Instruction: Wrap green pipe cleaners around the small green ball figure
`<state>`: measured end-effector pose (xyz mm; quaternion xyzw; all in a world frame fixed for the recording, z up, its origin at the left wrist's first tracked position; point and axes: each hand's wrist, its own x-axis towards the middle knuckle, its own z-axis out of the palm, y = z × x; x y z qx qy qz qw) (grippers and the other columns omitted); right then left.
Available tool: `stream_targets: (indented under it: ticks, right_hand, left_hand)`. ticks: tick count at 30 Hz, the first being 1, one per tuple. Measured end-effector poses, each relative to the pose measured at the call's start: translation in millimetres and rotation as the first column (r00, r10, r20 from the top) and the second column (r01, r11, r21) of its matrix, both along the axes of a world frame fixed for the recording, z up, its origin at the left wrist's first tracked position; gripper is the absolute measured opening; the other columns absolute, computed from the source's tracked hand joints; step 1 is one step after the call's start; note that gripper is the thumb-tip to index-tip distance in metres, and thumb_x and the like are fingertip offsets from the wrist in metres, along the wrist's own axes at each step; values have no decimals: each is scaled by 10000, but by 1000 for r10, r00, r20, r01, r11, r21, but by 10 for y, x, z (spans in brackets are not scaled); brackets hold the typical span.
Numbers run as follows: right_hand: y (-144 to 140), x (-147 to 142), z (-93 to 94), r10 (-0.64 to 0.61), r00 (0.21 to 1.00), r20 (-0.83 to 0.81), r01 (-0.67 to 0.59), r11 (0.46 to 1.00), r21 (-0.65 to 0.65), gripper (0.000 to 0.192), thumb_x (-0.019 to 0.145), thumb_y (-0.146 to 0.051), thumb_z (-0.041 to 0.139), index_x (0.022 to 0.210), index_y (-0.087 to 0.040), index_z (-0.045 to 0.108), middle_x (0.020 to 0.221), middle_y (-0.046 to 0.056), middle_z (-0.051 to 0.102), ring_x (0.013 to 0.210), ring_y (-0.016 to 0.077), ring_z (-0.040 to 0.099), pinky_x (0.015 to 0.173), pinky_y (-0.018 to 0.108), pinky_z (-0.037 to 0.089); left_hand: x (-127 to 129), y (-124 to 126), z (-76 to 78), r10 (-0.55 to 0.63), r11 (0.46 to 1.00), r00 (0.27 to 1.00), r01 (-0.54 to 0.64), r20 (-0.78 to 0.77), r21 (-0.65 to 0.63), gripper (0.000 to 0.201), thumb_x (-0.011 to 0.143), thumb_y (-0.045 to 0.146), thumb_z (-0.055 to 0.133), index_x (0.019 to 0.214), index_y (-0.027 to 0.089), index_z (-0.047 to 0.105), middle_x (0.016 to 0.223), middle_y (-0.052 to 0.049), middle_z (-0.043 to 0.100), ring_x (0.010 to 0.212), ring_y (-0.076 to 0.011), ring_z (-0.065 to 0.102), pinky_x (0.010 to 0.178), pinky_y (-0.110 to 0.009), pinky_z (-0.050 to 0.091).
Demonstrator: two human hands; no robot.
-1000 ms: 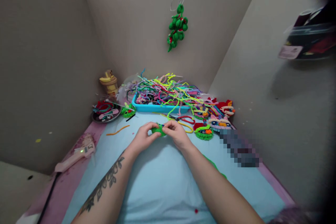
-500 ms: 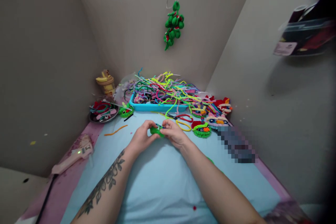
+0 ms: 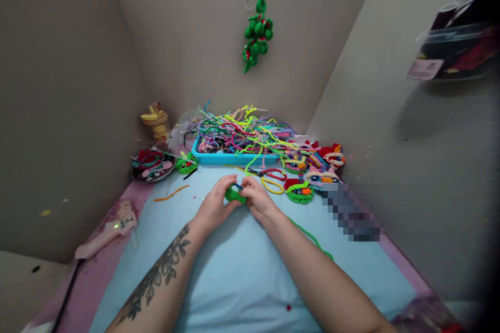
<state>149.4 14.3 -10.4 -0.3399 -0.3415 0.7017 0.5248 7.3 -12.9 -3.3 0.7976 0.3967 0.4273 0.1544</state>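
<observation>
Both hands meet over the light blue mat (image 3: 234, 270), pinching a small green pipe-cleaner piece (image 3: 233, 195) between them. My left hand (image 3: 215, 204) grips its left side with thumb and fingers. My right hand (image 3: 258, 201) grips its right side. A long green pipe-cleaner strand (image 3: 312, 239) trails from under my right wrist across the mat to the right. A bit of blue shows at the top of the green piece.
A blue tray (image 3: 230, 158) heaped with coloured pipe cleaners stands behind the hands. Finished fuzzy figures (image 3: 308, 177) and red-handled scissors (image 3: 269, 173) lie right of it. A round dish (image 3: 150, 166), a pink glue gun (image 3: 107, 231) and an orange strand (image 3: 170, 195) lie to the left. A green ornament (image 3: 255, 36) hangs on the wall.
My hands have drawn closer together around the green piece, and the long green strand now shows more beside my right forearm. The view shifted slightly.
</observation>
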Motion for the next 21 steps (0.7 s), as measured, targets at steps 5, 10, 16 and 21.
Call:
stream_targets:
  ticks: [5, 10, 16, 21]
  right_hand:
    - [10, 3, -4, 24, 999, 31, -25, 1000, 13, 104, 499, -102, 552, 571, -177, 548, 517, -52, 505, 510, 98, 450, 485, 224, 303]
    - [-7, 77, 55, 179, 974, 137, -189, 980, 62, 101, 535, -139, 632, 636, -145, 638, 558, -10, 583, 538, 117, 496, 566, 258, 348]
    - [21, 187, 47, 234, 914, 331, -310, 929, 201, 143, 641, -288, 671, 665, -149, 650, 603, -10, 576, 579, 104, 477, 597, 245, 341]
    - [46, 254, 88, 197, 860, 471, -389, 850, 355, 126, 632, -260, 674, 735, -189, 688, 772, 9, 608, 767, 158, 531, 721, 275, 386]
  left_hand:
    - [7, -22, 27, 9, 999, 1000, -9, -8, -33, 593, 736, 144, 608, 1267, 252, 368, 1239, -85, 499, 1128, -208, 488, 942, -391, 409]
    - [-50, 2, 77, 20, 988, 994, -2, 111, -157, 577, 702, 158, 636, 1221, 252, 400, 1219, -88, 500, 941, -173, 569, 855, -358, 450]
    - [-108, 56, 109, -33, 945, 947, 134, 321, -299, 629, 662, 161, 669, 1209, 234, 366, 1125, -81, 501, 826, -133, 552, 800, -340, 456]
    - [-148, 72, 160, -10, 843, 841, 298, 541, -447, 678, 628, 186, 717, 1205, 252, 369, 1084, -58, 454, 747, -100, 535, 683, -269, 464]
